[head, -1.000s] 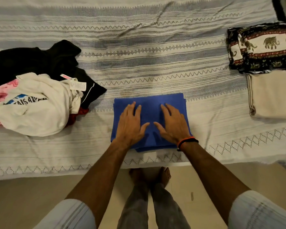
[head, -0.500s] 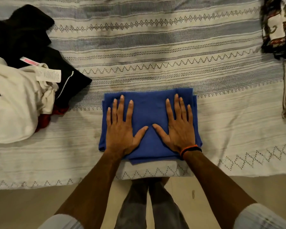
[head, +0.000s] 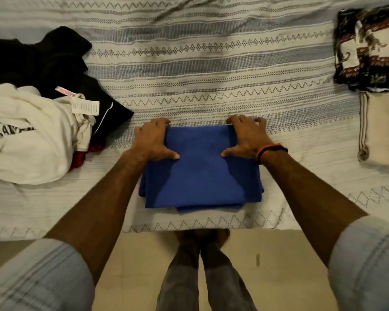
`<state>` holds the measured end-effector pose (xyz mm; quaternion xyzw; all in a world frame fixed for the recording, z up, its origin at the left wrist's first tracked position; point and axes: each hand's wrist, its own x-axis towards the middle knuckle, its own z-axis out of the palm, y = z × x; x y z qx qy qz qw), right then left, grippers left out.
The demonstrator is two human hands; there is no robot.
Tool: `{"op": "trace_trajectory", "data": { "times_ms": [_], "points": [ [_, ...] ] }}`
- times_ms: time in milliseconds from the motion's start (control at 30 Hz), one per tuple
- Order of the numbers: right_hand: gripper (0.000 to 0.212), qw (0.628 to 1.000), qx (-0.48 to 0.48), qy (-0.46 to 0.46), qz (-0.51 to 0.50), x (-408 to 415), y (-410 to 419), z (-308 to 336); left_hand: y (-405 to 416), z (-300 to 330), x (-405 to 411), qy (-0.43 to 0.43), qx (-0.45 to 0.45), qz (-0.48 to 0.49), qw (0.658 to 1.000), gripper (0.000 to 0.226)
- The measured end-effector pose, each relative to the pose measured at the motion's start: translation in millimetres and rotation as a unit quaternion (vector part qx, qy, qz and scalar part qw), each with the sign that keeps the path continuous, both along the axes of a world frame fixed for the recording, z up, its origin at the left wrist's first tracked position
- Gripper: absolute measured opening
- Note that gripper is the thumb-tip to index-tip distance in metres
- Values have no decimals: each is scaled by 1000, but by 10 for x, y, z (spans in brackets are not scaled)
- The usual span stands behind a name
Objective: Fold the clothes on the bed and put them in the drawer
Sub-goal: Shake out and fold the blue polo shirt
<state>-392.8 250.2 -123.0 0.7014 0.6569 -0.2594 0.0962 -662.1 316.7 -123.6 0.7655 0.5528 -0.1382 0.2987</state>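
Striped bedding covers the bed (head: 211, 63), and one folded blue cloth (head: 200, 171) lies near the bed's front edge. Two hands hold the far corners of the blue cloth. The left hand (head: 152, 140) has its fingers (head: 160, 122) curled over the far left corner, thumb on top. The right hand (head: 247, 138) grips the far right corner the same way and wears one orange and black wristband (head: 271, 150). Left of the blue cloth sit one black garment (head: 43, 63) and one white shirt (head: 27, 135) with a tag. Right of the blue cloth lie two folded pieces: one elephant-print cloth (head: 368, 50) and one cream cloth (head: 382, 129).
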Motion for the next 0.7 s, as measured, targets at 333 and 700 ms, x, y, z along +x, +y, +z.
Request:
{"op": "trace_trajectory", "data": {
  "times_ms": [333,700],
  "points": [
    [35,998,-48,-35,29,51,-108,547,-251,524,-18,77,3,-33,996,49],
    [30,987,158,-34,-13,49,-178,1630,-413,1714,-76,21,206,29,978,34]
  ]
}}
